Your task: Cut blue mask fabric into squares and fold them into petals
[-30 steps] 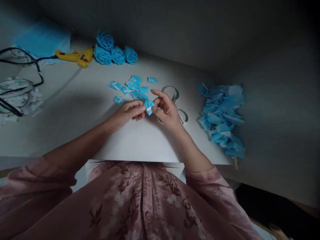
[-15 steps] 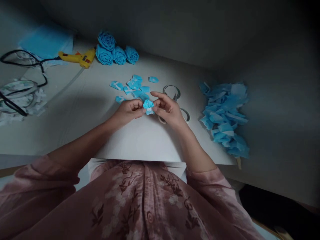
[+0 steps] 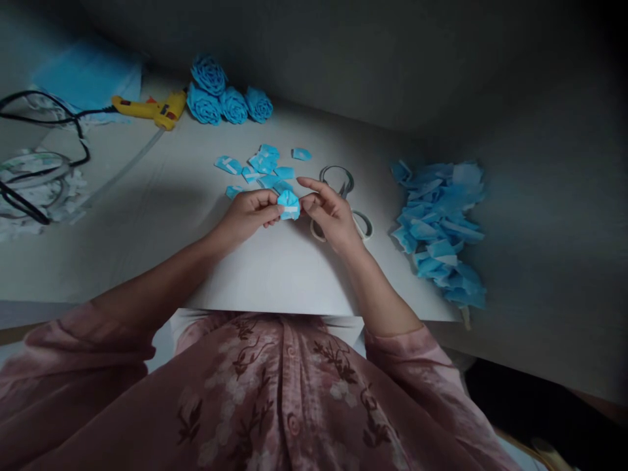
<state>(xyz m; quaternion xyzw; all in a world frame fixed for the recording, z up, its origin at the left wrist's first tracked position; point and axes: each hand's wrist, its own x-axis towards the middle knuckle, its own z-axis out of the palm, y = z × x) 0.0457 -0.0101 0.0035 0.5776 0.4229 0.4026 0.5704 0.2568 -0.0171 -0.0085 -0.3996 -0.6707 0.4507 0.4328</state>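
A small, partly rolled blue flower (image 3: 288,205) with a white strip across its front is held over the table. My left hand (image 3: 249,214) pinches its left side between thumb and fingers. At its right edge are the bent thumb and fingers of my right hand (image 3: 331,212), with the index finger raised; the exact contact there is hard to make out. Just beyond my hands lie several loose blue petals (image 3: 265,160), some bearing white strips. Scissors (image 3: 364,226) rest on the table, partly hidden under my right hand.
Finished blue roses (image 3: 206,104) are grouped at the back. Left of them lies a yellow glue gun (image 3: 169,110) with a black cord, near blue sheets (image 3: 88,75) and a tape roll (image 3: 34,173) among white scraps. A heap of blue pieces (image 3: 441,222) covers the table's right side.
The flower has turned slightly and shifted a little left, showing its white strip more fully. My right thumb has drawn back from its front to the edge.
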